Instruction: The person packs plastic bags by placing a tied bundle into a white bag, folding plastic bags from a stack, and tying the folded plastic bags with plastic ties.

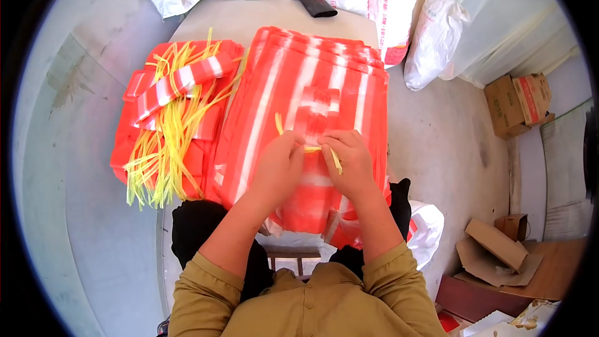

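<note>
My left hand [278, 163] and my right hand [348, 163] are close together, fingers pinched on a yellow plastic tie strip [312, 148]. The strip runs between them across a folded bundle of red-and-white striped plastic bags [320, 112]. One loose end sticks up beyond my left hand, and the other hangs by my right fingers. The bundle lies on a large flat stack of similar striped bags [254, 112]. My hands cover part of the bundle's middle, so I cannot tell whether the strip is knotted.
Left of the stack, many yellow strips [167, 134] lie over folded red bundles [203, 78]. White printed sacks [390, 9] and a black-and-red item [314, 1] are at the far side. Cardboard boxes [515, 103] stand right; an opened carton [496, 253] lies lower right.
</note>
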Demonstrator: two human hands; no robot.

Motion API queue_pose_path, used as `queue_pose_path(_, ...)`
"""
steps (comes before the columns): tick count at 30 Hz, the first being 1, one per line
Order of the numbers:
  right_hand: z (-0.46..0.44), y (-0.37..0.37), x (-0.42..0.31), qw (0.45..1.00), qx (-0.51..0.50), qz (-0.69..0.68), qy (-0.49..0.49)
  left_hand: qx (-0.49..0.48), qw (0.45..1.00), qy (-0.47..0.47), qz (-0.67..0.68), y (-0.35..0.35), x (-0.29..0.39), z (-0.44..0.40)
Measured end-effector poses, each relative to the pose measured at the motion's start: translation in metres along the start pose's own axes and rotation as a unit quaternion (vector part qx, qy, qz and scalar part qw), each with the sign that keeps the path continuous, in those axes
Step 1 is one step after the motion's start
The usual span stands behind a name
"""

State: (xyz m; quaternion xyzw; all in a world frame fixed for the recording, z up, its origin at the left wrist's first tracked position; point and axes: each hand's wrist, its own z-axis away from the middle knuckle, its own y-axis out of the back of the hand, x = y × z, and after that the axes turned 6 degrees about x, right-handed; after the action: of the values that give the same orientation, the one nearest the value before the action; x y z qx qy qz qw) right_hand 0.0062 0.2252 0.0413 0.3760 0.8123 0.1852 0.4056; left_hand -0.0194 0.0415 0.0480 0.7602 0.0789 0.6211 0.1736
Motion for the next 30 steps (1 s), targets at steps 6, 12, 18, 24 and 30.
queue_pose_path(6,0.024,0.001,0.012,0.994,0.017,0.101,-0.042,0.016,0.995,0.022,-0.092,0.01,-0.008,-0.005)
queue_pose_path(12,0.029,0.01,0.009,0.988,0.012,0.145,-0.044,0.044,0.977,-0.085,-0.19,0.007,-0.023,-0.004)
queue_pose_path(18,0.028,0.015,0.01,0.99,-0.017,0.116,-0.079,0.061,0.963,-0.106,-0.24,0.004,-0.024,-0.002)
queue_pose_path(24,0.014,0.006,0.006,0.891,-0.034,-0.269,-0.365,0.04,0.957,-0.098,-0.269,-0.001,-0.021,0.0)
queue_pose_path(30,0.007,-0.007,0.003,0.861,-0.114,-0.287,-0.404,0.066,0.972,-0.116,-0.191,0.002,-0.016,0.0)
